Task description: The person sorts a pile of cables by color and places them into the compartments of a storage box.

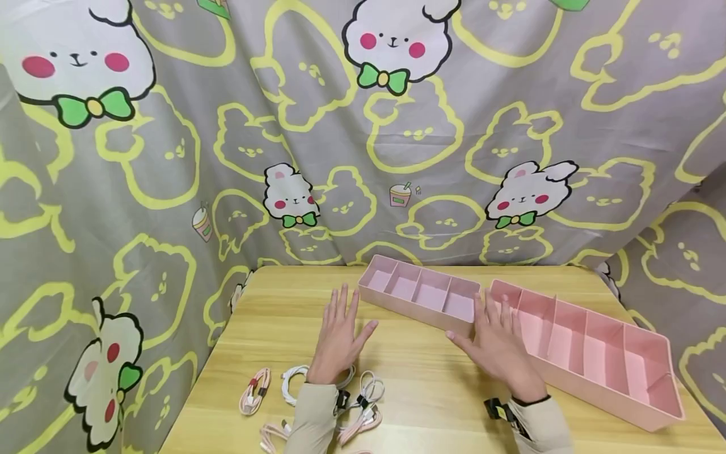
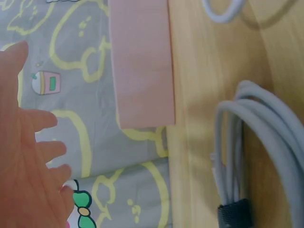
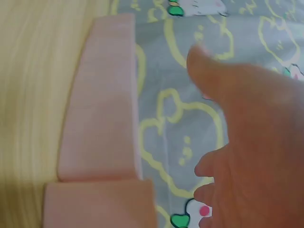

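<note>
Worktop (image 1: 431, 391): pale wood, visible grain, smooth low-sheen finish.
Two divided trays, small tray (image 1: 420, 293) and long tray (image 1: 601, 353): pink plastic, matt, smooth walls.
Backdrop cloth (image 1: 170, 157): grey woven fabric, soft and creased, printed with yellow outlines and white bunnies.
Coiled cables (image 1: 363, 394): rubbery plastic sheath, white and pink, slight gloss; grey cable (image 2: 266, 142) smooth, bound by dark fabric strap (image 2: 235, 213).
</note>
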A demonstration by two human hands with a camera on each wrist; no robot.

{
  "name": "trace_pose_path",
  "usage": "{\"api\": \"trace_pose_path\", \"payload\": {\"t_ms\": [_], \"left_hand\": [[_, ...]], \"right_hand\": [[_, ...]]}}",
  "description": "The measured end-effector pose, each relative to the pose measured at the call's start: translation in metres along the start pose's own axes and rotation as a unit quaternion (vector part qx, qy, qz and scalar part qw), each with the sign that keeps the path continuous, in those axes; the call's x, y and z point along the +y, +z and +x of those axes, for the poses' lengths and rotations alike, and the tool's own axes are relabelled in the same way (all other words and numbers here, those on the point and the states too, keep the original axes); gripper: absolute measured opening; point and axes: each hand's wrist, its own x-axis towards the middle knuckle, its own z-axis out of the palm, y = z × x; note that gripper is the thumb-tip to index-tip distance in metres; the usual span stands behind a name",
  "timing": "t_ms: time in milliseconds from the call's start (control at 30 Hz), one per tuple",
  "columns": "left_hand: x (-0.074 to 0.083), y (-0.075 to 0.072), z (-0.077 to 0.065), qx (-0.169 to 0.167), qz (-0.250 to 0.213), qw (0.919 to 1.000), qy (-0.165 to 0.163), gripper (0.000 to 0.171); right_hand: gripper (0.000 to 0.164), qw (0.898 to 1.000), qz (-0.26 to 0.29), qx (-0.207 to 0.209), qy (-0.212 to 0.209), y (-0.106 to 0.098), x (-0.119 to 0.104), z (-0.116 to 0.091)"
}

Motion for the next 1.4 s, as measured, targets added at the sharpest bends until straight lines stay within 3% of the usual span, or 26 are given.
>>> {"api": "trace_pose_path", "payload": {"t_ms": [233,333,533,633,800,1033,1200,1300,1400], "left_hand": [[-0.002,-0.007,0.007,-0.044,-0.105,0.9934,-0.009,0.079],[-0.006,-0.011,0.017,-0.060,-0.162,0.9843,-0.037,0.078],[-0.016,-0.011,0.042,-0.047,-0.247,0.9658,-0.063,0.069],[-0.019,-0.007,0.052,-0.042,-0.292,0.9521,-0.081,0.066],[-0.025,0.002,0.065,-0.046,-0.325,0.9389,-0.105,0.067],[-0.033,0.014,0.077,-0.054,-0.342,0.9273,-0.143,0.064],[-0.037,0.023,0.087,-0.045,-0.372,0.9125,-0.163,0.067],[-0.038,0.028,0.091,-0.032,-0.388,0.9038,-0.177,0.066],[-0.039,0.032,0.094,-0.028,-0.402,0.8957,-0.188,0.064]], "right_hand": [[0.101,0.999,0.041,0.016,-0.002,-0.034,0.030,-0.017],[0.099,0.998,0.050,0.044,-0.007,-0.051,0.050,-0.024],[0.093,0.993,0.086,0.081,0.016,-0.084,0.090,-0.038],[0.090,0.990,0.097,0.102,0.027,-0.096,0.110,-0.045],[0.088,0.984,0.072,0.145,0.074,-0.112,0.145,-0.056],[0.094,0.969,0.041,0.153,0.190,-0.113,0.193,-0.085],[0.093,0.964,0.067,0.171,0.194,-0.103,0.220,-0.101],[0.089,0.962,0.092,0.154,0.204,-0.095,0.233,-0.111],[0.083,0.954,0.141,0.132,0.227,-0.085,0.244,-0.121]]}}
